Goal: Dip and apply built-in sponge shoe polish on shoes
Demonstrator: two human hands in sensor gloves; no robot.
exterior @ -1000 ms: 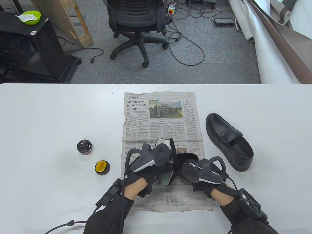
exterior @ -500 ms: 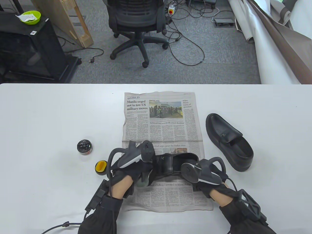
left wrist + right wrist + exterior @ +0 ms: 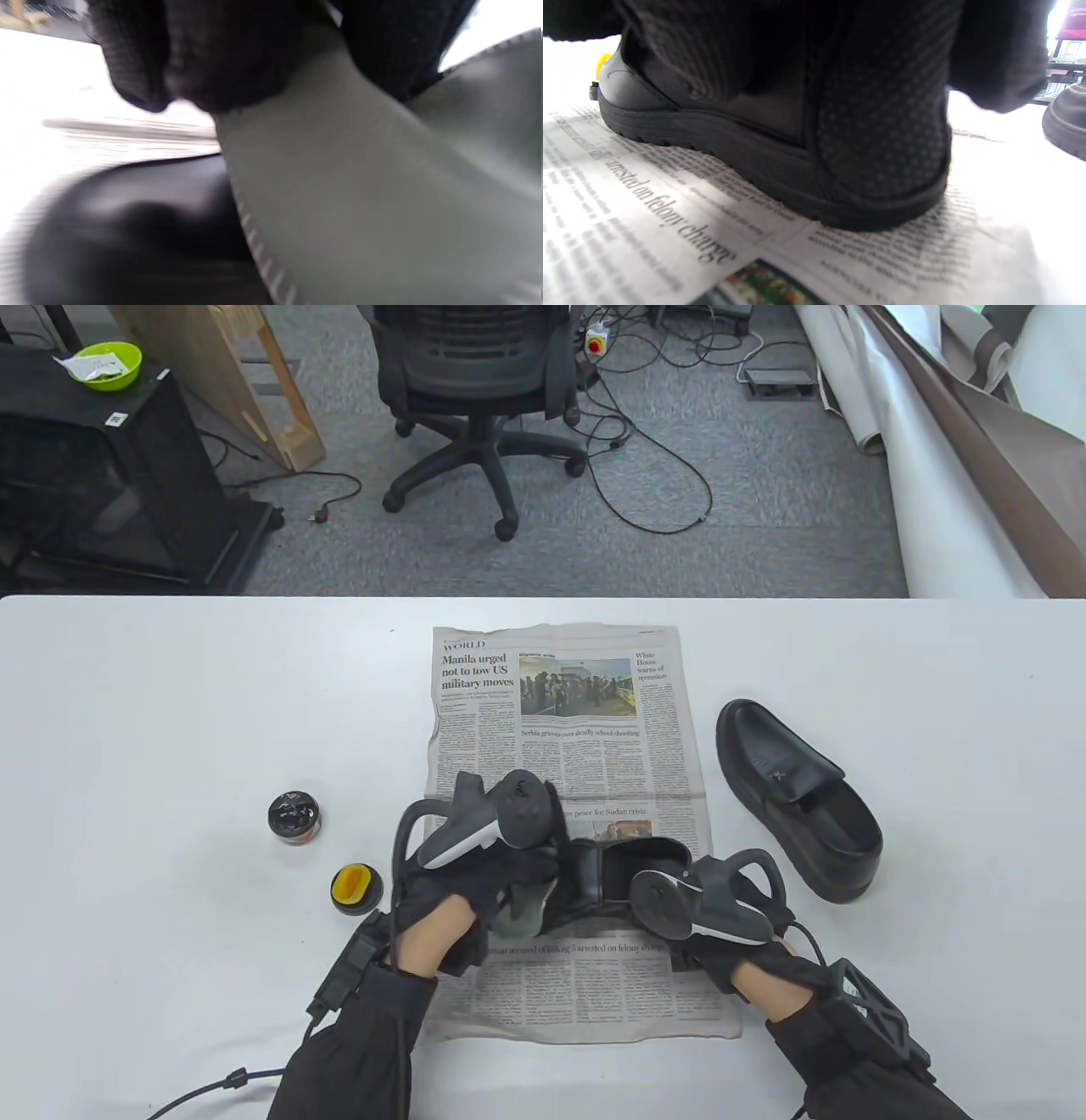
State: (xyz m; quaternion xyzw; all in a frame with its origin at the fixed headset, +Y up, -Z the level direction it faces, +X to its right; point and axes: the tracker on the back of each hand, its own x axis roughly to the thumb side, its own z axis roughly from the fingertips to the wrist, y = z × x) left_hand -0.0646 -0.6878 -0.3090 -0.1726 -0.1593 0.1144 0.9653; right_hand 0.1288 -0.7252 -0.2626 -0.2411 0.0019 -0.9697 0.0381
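Note:
A black shoe (image 3: 624, 867) lies on a newspaper (image 3: 560, 712), its toe pointing left. My left hand (image 3: 509, 891) grips a grey-green cloth (image 3: 522, 914) and presses it on the shoe's toe; in the left wrist view the cloth (image 3: 360, 190) hangs from my gloved fingers (image 3: 212, 55) over the black toe (image 3: 140, 224). My right hand (image 3: 691, 954) holds the shoe's heel (image 3: 780, 169), its fingers (image 3: 882, 127) wrapped round the back. The open polish tin (image 3: 293, 815) and its lid with the yellow sponge (image 3: 356, 888) stand left of the paper, untouched.
A second black shoe (image 3: 797, 797) lies on the white table (image 3: 170, 712) right of the newspaper, also at the edge of the right wrist view (image 3: 1065, 123). An office chair (image 3: 475, 381) and cables are on the floor beyond the table's far edge.
My left hand with the cloth swung left and down off the top of the shoe, then came back a little to the right onto the toe. The right hand and the shoe stayed put.

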